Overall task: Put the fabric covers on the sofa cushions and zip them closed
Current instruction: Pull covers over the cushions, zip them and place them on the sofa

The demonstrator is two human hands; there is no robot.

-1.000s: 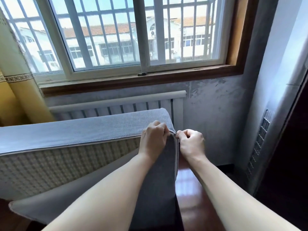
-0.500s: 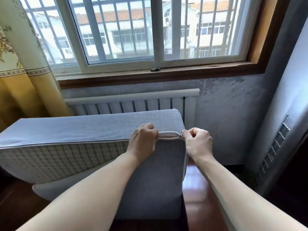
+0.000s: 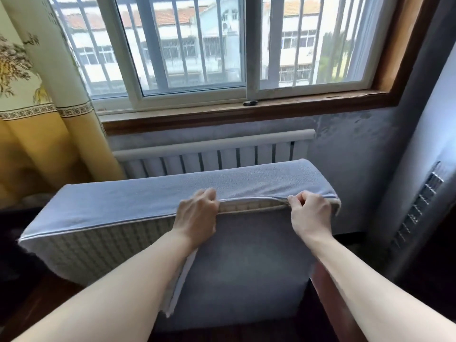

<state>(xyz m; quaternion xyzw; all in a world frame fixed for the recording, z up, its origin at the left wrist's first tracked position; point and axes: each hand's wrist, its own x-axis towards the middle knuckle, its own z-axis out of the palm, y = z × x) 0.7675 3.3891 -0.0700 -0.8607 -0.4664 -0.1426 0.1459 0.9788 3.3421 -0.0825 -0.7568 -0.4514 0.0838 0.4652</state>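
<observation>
A thick sofa cushion stands on edge in front of me, wearing a blue-grey fabric cover (image 3: 237, 267). To the left the cover's flap hangs loose and the cushion's checked inner lining (image 3: 103, 248) shows. Along the top front edge the zipper gap (image 3: 251, 206) is open between my hands. My left hand (image 3: 197, 213) pinches the cover's edges together at the gap's left end. My right hand (image 3: 311, 213) is shut on the zipper pull at the gap's right end, near the cushion's right corner.
A white radiator (image 3: 212, 156) runs along the wall just behind the cushion, under a wooden window sill (image 3: 246, 114). A yellow curtain (image 3: 37, 134) hangs at the left. A grey wall with a vent grille (image 3: 417, 208) stands close on the right. Dark wooden floor (image 3: 328, 304) lies below.
My hands have moved apart along the top edge, the left one sliding leftward, so a longer open stretch of zipper shows between them. The view has shifted and the whole cushion top is in sight.
</observation>
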